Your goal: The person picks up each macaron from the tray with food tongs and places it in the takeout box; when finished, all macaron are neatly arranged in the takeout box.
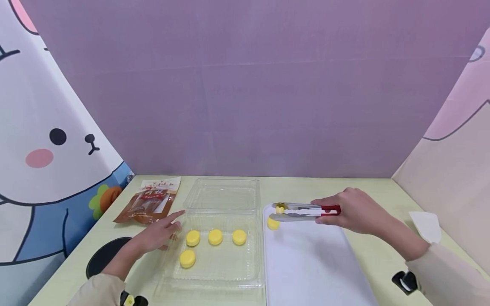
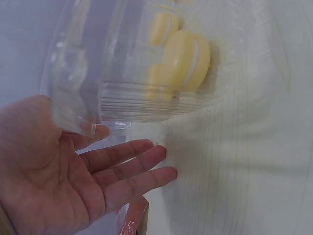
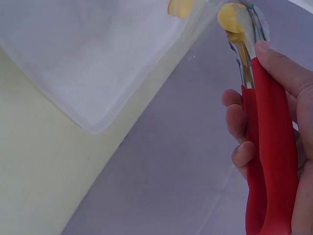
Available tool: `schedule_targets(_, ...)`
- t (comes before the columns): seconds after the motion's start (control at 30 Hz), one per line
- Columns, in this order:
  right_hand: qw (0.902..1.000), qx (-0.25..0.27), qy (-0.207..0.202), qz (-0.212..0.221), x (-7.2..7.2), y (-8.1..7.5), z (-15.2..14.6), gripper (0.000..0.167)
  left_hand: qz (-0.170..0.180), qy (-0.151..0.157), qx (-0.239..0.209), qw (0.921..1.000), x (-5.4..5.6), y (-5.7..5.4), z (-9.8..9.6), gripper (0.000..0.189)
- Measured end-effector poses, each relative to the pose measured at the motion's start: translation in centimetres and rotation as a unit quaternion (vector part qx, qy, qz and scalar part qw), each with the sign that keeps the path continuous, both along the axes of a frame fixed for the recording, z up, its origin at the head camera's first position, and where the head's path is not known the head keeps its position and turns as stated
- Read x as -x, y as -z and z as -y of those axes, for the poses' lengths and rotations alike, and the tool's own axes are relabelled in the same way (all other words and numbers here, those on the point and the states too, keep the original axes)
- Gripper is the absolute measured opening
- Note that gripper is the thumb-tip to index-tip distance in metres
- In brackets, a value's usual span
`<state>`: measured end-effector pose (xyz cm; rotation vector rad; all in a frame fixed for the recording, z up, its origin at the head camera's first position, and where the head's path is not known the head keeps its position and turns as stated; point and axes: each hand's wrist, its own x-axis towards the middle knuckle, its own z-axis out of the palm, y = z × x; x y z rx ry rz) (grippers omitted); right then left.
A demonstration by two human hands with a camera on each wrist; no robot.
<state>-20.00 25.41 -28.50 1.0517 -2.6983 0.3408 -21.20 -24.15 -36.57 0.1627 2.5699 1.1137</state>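
tongs (image 3: 275, 142) gripped by the right hand (image 1: 354, 211) partly hide a yellow macaron (image 3: 228, 18), the left hand (image 1: 154, 236) spread.

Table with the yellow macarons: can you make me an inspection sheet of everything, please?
Surface: pale table.
Job's things: four yellow macarons in the open clear container; another macaron between the tips of the tongs; one on the white tray.
Clutter: brown food packet, black round item partly hidden, white object.
Grippers: bare hands; left hand beside the container, right hand gripping the tongs.
Cables: nothing seen.
Surroundings: purple backdrop, cartoon-print sheet.
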Motion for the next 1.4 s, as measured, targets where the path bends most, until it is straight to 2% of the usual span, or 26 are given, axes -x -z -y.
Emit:
schedule_targets(0.37,0.9988,-0.033,-0.028,-0.023,0.4,-1.6,2.4,0.039,0.0,0.001,-0.004,1.0,0.0,-0.1,0.0,0.055)
schedule_targets(0.6,0.9973,-0.036,-0.062,-0.009,0.5,-2.2,4.8,0.036,-0.002,0.001,-0.004,1.0,-0.1,0.0,-0.1,0.055)
schedule_targets(1.03,0.9937,-0.067,-0.086,0.026,0.5,-2.0,9.7,0.031,0.001,0.004,-0.008,1.0,-0.3,-0.3,-0.2,0.056)
schedule_targets(1.17,0.9913,-0.091,-0.091,0.029,0.7,-1.6,11.2,0.032,0.001,0.003,-0.008,1.0,-0.3,-0.4,-0.3,0.056)
schedule_targets(1.4,0.9838,-0.126,-0.126,0.021,1.0,-0.8,13.7,0.025,-0.002,0.001,-0.009,1.0,-0.4,-0.4,-0.3,0.055)
